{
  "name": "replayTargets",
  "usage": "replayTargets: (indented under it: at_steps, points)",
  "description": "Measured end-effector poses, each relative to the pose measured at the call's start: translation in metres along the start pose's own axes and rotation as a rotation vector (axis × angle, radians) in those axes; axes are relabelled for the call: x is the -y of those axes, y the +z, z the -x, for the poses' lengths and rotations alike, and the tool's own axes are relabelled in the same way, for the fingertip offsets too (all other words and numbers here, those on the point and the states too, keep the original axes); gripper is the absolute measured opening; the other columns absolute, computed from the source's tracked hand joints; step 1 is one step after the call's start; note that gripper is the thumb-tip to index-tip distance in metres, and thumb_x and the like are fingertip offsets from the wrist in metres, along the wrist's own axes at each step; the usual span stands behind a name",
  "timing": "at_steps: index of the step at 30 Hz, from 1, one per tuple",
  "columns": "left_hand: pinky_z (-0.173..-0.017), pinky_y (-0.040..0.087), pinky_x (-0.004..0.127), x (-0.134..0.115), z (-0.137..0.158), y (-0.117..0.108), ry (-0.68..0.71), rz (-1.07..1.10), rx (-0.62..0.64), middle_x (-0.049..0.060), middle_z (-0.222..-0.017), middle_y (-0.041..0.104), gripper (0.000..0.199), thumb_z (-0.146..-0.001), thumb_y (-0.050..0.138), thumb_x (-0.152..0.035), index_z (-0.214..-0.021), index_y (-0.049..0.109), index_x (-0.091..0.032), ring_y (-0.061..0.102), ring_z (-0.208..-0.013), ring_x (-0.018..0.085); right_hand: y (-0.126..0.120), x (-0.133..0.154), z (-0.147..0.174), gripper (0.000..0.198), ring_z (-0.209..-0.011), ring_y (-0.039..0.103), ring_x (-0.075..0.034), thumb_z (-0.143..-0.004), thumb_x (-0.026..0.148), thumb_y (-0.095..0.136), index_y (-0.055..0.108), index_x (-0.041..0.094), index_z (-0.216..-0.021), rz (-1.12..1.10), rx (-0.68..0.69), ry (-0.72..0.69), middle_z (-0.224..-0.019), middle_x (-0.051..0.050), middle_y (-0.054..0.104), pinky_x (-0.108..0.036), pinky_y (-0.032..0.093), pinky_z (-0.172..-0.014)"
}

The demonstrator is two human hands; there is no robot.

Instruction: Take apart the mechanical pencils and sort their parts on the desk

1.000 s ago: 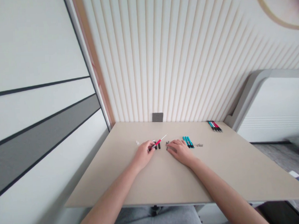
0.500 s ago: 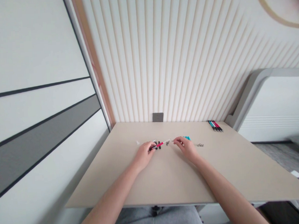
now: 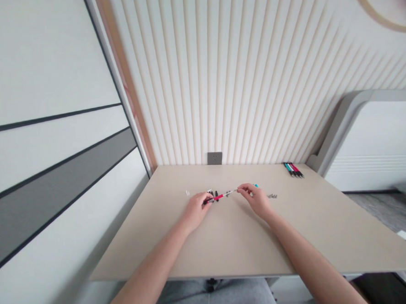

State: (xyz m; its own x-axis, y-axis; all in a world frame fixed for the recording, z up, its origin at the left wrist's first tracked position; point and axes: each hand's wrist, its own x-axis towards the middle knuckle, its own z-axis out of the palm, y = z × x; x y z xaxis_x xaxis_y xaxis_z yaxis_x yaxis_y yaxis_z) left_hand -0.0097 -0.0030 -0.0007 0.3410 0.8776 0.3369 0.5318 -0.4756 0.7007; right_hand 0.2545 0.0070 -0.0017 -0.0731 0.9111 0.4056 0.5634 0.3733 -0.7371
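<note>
My left hand (image 3: 194,211) is closed around the black end of a red and black pen (image 3: 218,197), which points right and slightly up. Out of its open red end sticks a thin pale refill (image 3: 229,193). At the refill's tip, my right hand (image 3: 256,198) pinches a small thin grey piece (image 3: 236,190), too small to name. Black pen parts (image 3: 216,195) lie beside my left fingers. Small grey parts (image 3: 227,194) rest beneath the refill. Turquoise pen parts (image 3: 256,185) show behind my right hand, mostly hidden by it.
Several finished-looking pens (image 3: 293,170) in turquoise, white and red lie at the table's back right. Small grey parts (image 3: 272,196) sit right of my right hand, and small white pieces (image 3: 187,193) lie to the left. A dark wall socket (image 3: 215,158) is behind the table (image 3: 229,251).
My right hand has brought the small grey piece to the refill's tip, where a gap showed before. More of the turquoise parts is now covered. My left hand has barely moved.
</note>
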Motion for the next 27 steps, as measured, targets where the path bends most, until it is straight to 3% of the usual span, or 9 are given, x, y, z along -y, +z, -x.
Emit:
replayTargets:
  at_steps: [10,14,20,27]
  points:
    - [-0.084,0.048,0.032,-0.0024,-0.0002,0.0010,0.021,0.008,0.020,0.006,-0.100,0.068,0.023,-0.079,0.059,-0.014,-0.100,0.066,-0.021,0.062,-0.094,0.022,0.0023,0.0043,0.0024,0.031,-0.074,0.058,-0.019,-0.087,0.046,0.052,0.069,0.021,-0.091,-0.009,0.061,-0.039,-0.089,-0.006,0.070,-0.033,0.047,-0.072]
    - [-0.081,0.049,0.031,-0.0043,0.0002,0.0026,-0.008,0.061,-0.028,0.007,-0.101,0.068,0.029,-0.076,0.064,-0.014,-0.104,0.064,-0.020,0.063,-0.091,0.020,0.0069,0.0019,0.0034,0.028,-0.075,0.058,-0.019,-0.085,0.043,0.055,0.070,0.021,-0.093,-0.037,0.095,-0.057,-0.086,-0.005,0.070,-0.032,0.047,-0.072]
    - [-0.073,0.045,0.028,-0.0066,-0.0013,-0.0013,-0.025,-0.031,-0.065,0.003,-0.084,0.066,0.008,-0.077,0.068,-0.017,-0.085,0.066,-0.019,0.060,-0.080,0.018,0.0077,0.0023,0.0042,0.024,-0.077,0.057,-0.019,-0.085,0.040,0.056,0.070,0.021,-0.089,-0.078,0.145,-0.042,-0.087,-0.005,0.070,-0.032,0.045,-0.073]
    - [-0.068,0.042,0.025,-0.0085,-0.0008,-0.0024,0.022,-0.044,-0.102,0.000,-0.078,0.061,0.009,-0.076,0.070,-0.014,-0.079,0.062,-0.017,0.056,-0.074,0.015,0.0062,0.0051,0.0045,0.026,-0.077,0.058,-0.019,-0.086,0.042,0.056,0.070,0.021,-0.088,-0.101,0.182,-0.026,-0.086,-0.005,0.070,-0.031,0.044,-0.072]
